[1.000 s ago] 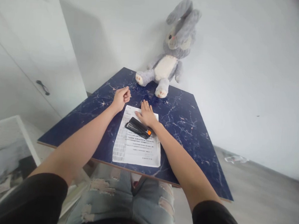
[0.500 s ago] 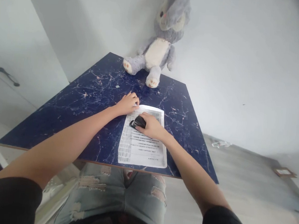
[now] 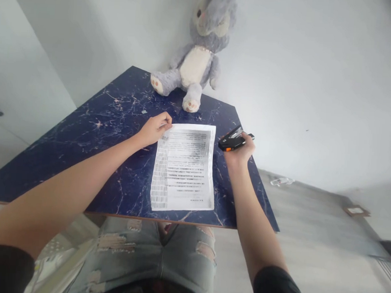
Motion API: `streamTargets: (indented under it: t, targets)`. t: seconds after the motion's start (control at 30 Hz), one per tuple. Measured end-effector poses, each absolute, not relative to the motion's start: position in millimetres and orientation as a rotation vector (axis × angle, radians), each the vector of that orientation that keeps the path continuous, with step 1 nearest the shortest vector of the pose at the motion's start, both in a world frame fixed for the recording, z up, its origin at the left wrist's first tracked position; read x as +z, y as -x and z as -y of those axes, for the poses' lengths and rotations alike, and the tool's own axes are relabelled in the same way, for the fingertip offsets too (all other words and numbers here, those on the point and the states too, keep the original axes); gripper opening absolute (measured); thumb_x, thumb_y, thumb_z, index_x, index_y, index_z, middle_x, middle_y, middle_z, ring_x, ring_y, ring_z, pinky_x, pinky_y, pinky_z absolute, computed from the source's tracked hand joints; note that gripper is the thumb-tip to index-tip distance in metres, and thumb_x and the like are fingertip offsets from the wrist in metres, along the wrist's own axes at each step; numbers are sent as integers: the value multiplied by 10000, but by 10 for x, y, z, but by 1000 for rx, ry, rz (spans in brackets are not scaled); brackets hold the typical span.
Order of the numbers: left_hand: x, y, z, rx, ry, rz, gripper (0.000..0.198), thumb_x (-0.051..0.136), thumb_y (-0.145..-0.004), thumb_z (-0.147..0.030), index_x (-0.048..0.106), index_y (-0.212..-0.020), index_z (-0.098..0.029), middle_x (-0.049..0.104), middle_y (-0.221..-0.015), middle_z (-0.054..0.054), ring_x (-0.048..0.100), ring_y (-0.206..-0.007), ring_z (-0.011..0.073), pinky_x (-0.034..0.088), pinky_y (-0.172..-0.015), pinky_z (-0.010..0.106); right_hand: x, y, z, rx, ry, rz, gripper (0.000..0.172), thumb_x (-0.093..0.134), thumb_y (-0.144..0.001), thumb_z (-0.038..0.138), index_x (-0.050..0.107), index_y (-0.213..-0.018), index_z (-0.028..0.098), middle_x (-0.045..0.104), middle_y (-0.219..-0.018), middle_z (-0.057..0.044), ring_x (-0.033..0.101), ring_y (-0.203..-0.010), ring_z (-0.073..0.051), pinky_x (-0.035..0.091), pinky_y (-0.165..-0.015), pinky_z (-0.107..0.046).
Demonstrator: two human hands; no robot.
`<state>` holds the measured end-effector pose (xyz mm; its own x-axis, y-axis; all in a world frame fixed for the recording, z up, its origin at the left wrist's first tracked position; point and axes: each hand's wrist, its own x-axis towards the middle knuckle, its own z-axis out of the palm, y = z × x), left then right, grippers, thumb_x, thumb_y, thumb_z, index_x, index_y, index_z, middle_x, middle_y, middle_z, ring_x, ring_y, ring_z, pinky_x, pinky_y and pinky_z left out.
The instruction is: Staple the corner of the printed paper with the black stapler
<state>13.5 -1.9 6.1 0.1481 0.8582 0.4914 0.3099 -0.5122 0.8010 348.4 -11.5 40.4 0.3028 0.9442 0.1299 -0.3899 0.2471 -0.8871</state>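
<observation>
A printed sheet of paper [image 3: 187, 168] lies on the blue marbled table [image 3: 121, 195] in front of me; whether it is one sheet or several I cannot tell. My left hand [image 3: 155, 128] pinches its upper left corner between thumb and fingers. Right of the paper and apart from it, my right hand [image 3: 241, 150] grips a black stapler [image 3: 232, 141] with an orange part on its underside. The stapler is tilted above the table's right side, its nose toward the left.
A grey plush rabbit [image 3: 194, 68] sits at the table's far corner against the white wall [image 3: 304, 73]. The table's near edge is close to my legs. On the floor to the right are a small white item [image 3: 282, 182] and a brown framed item [image 3: 356, 211].
My right hand has lifted the stapler off the paper and carried it to the right, turning it over. My left hand stays at the paper's upper left corner. The view has shifted slightly.
</observation>
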Motion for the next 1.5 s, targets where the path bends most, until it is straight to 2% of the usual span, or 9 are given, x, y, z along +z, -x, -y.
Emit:
streamTargets:
  t: [0.17,0.3,0.47,0.7,0.83,1.03,1.2,1.5]
  targets:
    - [147,-86,48,1512,-1835,-1200,109,675,-883,-240,574,-863,-205,606,-818,1,593,-782,174,473,-802,294,257,-3334,120,1089,902,861,227,578,-759,439,528,-866,245,655,-870,-64,697,-879,-247,645,-819,-441]
    - [132,-29,2,1648,-1804,-1236,108,682,-882,-231,578,-863,-206,621,-871,12,595,-823,178,488,-845,301,283,-3268,166,1168,885,814,247,605,-742,405,572,-918,236,684,-928,-68,708,-896,-237,646,-800,-402]
    - [37,72,-115,1845,-1680,-1317,118,686,-908,-247,574,-882,-219,630,-906,15,602,-867,180,505,-896,306,299,-3320,147,1163,915,809,248,576,-783,449,578,-909,235,680,-889,-71,710,-885,-248,641,-749,-398]
    - [-15,172,-193,1990,-1625,-1343,163,694,-942,-312,566,-901,-220,615,-908,16,612,-880,170,511,-896,298,296,-3360,105,1325,973,573,152,595,-777,346,565,-874,233,669,-825,-57,690,-772,-221,627,-668,-373]
    - [-19,174,-199,1984,-1672,-1357,179,680,-945,-362,564,-904,-231,635,-921,26,626,-848,182,529,-855,323,372,-3366,124,1212,963,472,135,606,-796,299,519,-880,240,649,-798,-16,667,-711,-174,619,-664,-315]
    - [-16,155,-201,1996,-1704,-1320,213,682,-941,-414,559,-901,-245,638,-900,33,637,-845,201,557,-830,349,471,-3306,192,1198,936,438,98,599,-817,258,523,-873,232,642,-783,-18,655,-721,-163,596,-637,-280]
    - [-10,139,-200,2005,-1716,-1288,215,679,-946,-420,564,-899,-245,635,-893,32,637,-851,201,563,-842,352,431,-3213,227,1147,963,512,172,649,-775,302,520,-865,235,622,-777,-1,643,-713,-150,576,-633,-270]
    - [25,119,-173,2002,-1727,-1261,270,691,-950,-473,563,-896,-242,618,-859,27,636,-818,201,557,-793,345,325,-3264,184,1031,1070,793,315,646,-745,466,433,-855,262,552,-743,-8,643,-761,-200,580,-662,-333]
